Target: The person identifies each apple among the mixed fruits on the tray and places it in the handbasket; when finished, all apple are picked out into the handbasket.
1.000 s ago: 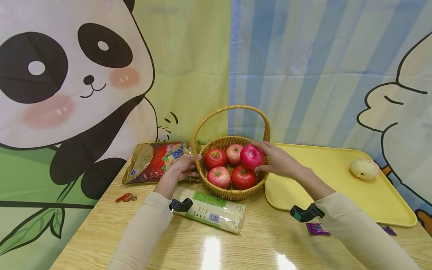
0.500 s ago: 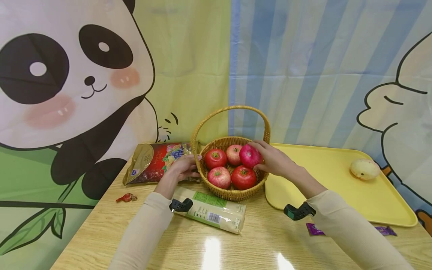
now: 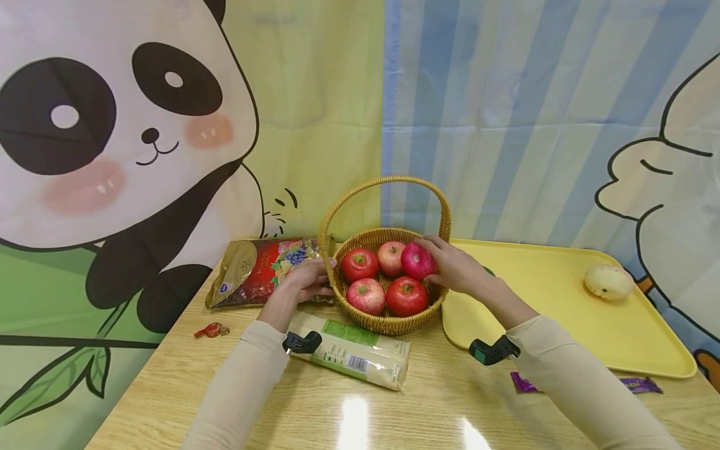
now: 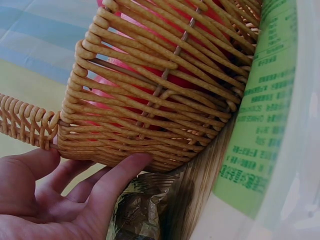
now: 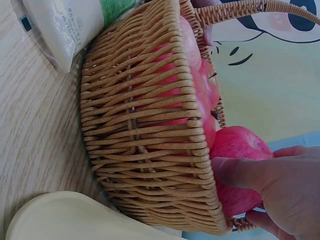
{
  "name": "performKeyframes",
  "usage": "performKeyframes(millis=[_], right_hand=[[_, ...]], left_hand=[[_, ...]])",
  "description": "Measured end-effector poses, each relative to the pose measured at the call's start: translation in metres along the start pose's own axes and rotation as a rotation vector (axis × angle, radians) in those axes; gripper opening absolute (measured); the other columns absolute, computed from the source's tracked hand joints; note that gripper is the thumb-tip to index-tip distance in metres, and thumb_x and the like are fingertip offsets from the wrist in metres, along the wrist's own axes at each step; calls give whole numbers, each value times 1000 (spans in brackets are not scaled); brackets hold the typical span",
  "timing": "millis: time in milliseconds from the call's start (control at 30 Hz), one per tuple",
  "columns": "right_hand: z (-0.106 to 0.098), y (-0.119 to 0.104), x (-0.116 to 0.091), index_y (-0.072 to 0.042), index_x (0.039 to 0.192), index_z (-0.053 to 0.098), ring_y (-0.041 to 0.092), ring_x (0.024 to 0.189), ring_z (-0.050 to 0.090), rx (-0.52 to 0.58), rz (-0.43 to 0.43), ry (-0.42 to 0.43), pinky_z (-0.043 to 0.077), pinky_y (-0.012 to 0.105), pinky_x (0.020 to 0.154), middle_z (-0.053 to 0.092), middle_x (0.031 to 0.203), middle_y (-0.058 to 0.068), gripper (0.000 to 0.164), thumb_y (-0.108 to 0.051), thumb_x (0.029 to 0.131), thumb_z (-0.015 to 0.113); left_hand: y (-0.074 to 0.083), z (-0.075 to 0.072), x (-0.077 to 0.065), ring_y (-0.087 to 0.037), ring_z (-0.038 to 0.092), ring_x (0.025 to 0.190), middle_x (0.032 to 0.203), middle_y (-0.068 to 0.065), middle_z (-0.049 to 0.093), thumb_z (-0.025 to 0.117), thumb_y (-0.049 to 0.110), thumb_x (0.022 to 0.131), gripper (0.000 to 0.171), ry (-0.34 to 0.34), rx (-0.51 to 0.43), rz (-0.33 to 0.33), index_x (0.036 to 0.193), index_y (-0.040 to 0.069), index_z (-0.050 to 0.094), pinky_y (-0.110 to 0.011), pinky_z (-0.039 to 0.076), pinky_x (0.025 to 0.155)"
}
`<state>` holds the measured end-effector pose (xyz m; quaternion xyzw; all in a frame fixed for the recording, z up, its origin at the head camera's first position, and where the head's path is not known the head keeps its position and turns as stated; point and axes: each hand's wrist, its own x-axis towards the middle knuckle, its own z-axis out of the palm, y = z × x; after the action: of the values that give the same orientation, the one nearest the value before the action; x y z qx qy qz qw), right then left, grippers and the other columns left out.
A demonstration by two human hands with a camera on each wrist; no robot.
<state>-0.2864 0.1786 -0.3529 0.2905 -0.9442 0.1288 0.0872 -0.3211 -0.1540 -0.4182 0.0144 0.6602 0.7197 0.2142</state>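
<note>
A wicker basket point(image 3: 388, 325) with a tall arched handle stands on the table, holding several red apples point(image 3: 406, 296). At its right side my right hand point(image 3: 458, 267) grips a deep pink apple point(image 3: 417, 260) between thumb and fingers, just inside the rim. The right wrist view shows this held apple point(image 5: 240, 172) level with the basket's rim, the thumb on its near side. On the other side, my left hand point(image 3: 308, 279) holds the basket's rim near the handle base. In the left wrist view, its thumb lies at the rim and a fingertip touches the woven wall point(image 4: 145, 120).
A yellow tray point(image 3: 551, 306) on the right bears a pale yellow fruit point(image 3: 609, 282); something green point(image 3: 489, 270) shows behind the right forearm. A red-and-gold bag point(image 3: 253, 275), a cream-and-green packet point(image 3: 351, 353), a red wrapper point(image 3: 211, 330) and purple wrapped pieces point(image 3: 641, 385) lie around.
My right hand has shifted slightly left and down with the deep pink apple, which now sits a little lower among the others. The left hand has stayed on the basket.
</note>
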Motion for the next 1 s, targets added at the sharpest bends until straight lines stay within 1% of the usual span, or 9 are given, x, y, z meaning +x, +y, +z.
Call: performKeyframes(millis=[200, 300, 600, 767, 1000], right_hand=[[5, 3, 0, -3, 140, 45, 43, 115, 59, -17, -8, -9, 53, 55, 92, 49, 137, 24, 76, -18, 76, 84], [6, 3, -1, -3, 139, 46, 42, 115, 59, -11, -4, -10, 53, 55, 92, 50, 136, 24, 76, -18, 76, 84], [12, 8, -2, -3, 140, 45, 45, 116, 57, -13, 10, -35, 51, 57, 93, 47, 139, 27, 74, -17, 77, 83], [16, 9, 0, -3, 140, 45, 45, 117, 57, -6, -3, -29, 50, 57, 95, 47, 139, 27, 74, -17, 77, 83], [22, 12, 1, -2, 139, 45, 43, 117, 57, -9, -15, -26, 50, 56, 96, 49, 137, 26, 74, -17, 77, 83]], left_hand=[[1, 1, -1, -41, 39, 138, 147, -28, 40, 42, 21, 105, 46, 3, -2, -8, 143, -4, 39, -55, 46, 102], [2, 1, -1, -40, 39, 138, 147, -28, 40, 43, 21, 105, 45, 9, -1, -12, 143, -4, 40, -54, 48, 100], [4, 1, -2, -39, 39, 138, 148, -27, 40, 44, 20, 105, 45, 19, -13, -28, 143, -2, 40, -54, 47, 101], [4, 1, -2, -38, 39, 138, 148, -26, 40, 44, 20, 105, 45, 24, -20, -30, 143, -2, 40, -55, 45, 102], [5, 3, -2, -39, 39, 138, 148, -27, 40, 42, 20, 105, 45, 19, -11, -33, 144, -2, 39, -55, 45, 102]])
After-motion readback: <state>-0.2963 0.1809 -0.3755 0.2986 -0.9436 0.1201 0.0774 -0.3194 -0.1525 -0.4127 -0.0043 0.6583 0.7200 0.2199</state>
